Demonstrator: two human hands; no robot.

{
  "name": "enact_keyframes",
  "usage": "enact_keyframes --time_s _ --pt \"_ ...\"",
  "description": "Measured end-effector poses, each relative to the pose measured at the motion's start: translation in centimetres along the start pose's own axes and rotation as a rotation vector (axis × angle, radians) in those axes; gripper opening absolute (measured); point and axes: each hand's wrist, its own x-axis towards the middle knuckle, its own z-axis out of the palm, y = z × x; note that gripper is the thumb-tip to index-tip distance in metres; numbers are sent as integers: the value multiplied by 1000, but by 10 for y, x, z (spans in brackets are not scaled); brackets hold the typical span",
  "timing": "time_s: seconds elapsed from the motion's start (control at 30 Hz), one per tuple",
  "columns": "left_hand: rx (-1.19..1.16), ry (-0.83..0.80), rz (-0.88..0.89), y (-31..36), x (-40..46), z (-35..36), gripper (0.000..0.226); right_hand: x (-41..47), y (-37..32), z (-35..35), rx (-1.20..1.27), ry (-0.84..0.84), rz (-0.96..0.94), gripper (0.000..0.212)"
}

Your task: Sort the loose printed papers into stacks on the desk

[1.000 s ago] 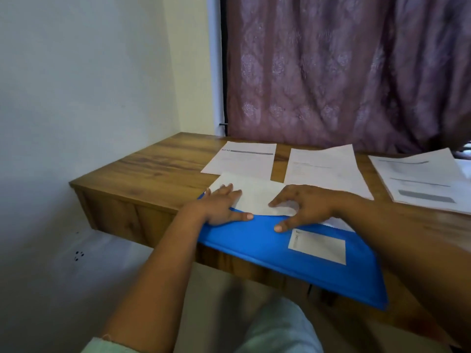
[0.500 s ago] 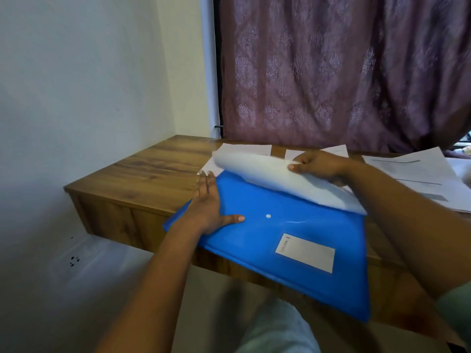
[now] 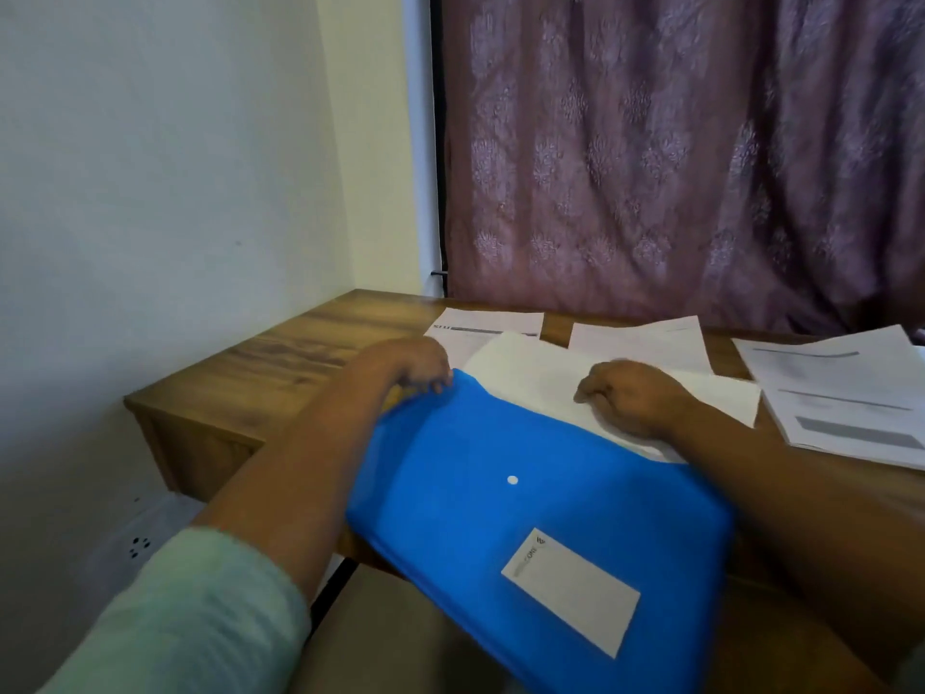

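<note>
While my fingers curl over the folder's far left corner, my left hand point(image 3: 408, 365) grips the folder point(image 3: 525, 498) there.
Right hand: my right hand point(image 3: 633, 395) rests knuckles-up on the white flap point(image 3: 540, 373), fingers curled under; whether they pinch the flap I cannot tell.
Folder: blue, tilted, its near part hanging over the desk's front edge toward my lap; a white snap dot point(image 3: 512, 480) at its middle, a white label point(image 3: 570, 591) near its near edge.
Flap: lies open past the folder's far edge, over the desk.
Papers: left sheet point(image 3: 493, 327) near the desk's back edge, partly under the flap; middle sheet point(image 3: 645, 338) just beside it, the flap covering its near part; right stack point(image 3: 846, 393) toward the desk's right, apart from my right hand.
In the way: my forearms cross the folder's sides.
Sleeve: pale green sleeve point(image 3: 200, 613) on my left arm.
Desk: wooden desk point(image 3: 260, 368), left corner against a pale wall point(image 3: 150, 192).
Room: a mauve patterned curtain point(image 3: 675, 142) hangs behind the desk's back edge.
</note>
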Motion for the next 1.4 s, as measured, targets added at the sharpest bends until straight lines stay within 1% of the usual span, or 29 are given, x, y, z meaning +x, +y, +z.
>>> enact_keyframes --time_s 0.03,0.07,0.1,0.2,0.27,0.37,0.4,0.43,0.47,0.5,0.57,0.67,0.77,0.8,0.9,0.97,1.1,1.17,1.23,1.33,1.4 --pt "15 65 -53 0 13 0 35 2 0 3 92 -68 81 30" --pt "18 132 -102 -2 23 1 41 5 0 2 113 -132 110 35" --pt "-13 167 -171 -3 33 5 48 8 2 1 113 -194 128 42" --pt "-51 162 -330 -9 51 18 61 18 9 -4 129 -345 149 55" --pt "-102 158 -361 -9 61 18 57 22 16 -5 178 -388 148 58" --pt "-231 142 -360 -7 72 10 43 20 23 3 329 -371 161 55" --pt "-298 123 -366 -7 75 7 34 19 24 6 380 -359 173 54" --pt "-380 84 -366 -9 77 5 23 19 25 8 410 -351 181 53" --pt "-480 34 -375 -9 76 4 17 20 26 10 419 -346 187 53" --pt "-573 0 -402 -10 76 3 17 20 27 10 412 -346 191 53" --pt "-638 -7 -445 -13 82 4 21 22 28 12 397 -348 201 53" --pt "-617 18 -437 -10 86 5 29 22 28 14 400 -339 206 54" --pt "-457 74 -419 -11 89 8 49 20 28 15 402 -329 207 54" --pt "-443 77 -424 -11 90 9 52 20 27 15 406 -327 209 54" --pt "-458 51 -422 -13 92 10 46 17 25 16 418 -310 210 54" --pt "-441 64 -389 -12 89 9 43 15 25 16 417 -299 211 53" --pt "-473 86 -382 -8 87 11 43 10 22 16 399 -277 219 52" --pt "-485 124 -370 -9 88 13 39 9 22 17 397 -270 223 53" --pt "-503 202 -355 -11 88 14 36 7 21 16 386 -270 224 53" --pt "-597 404 -325 -19 86 12 38 5 20 17 384 -255 233 53" --pt "-565 558 -283 -27 81 2 35 3 20 18 413 -223 252 53"
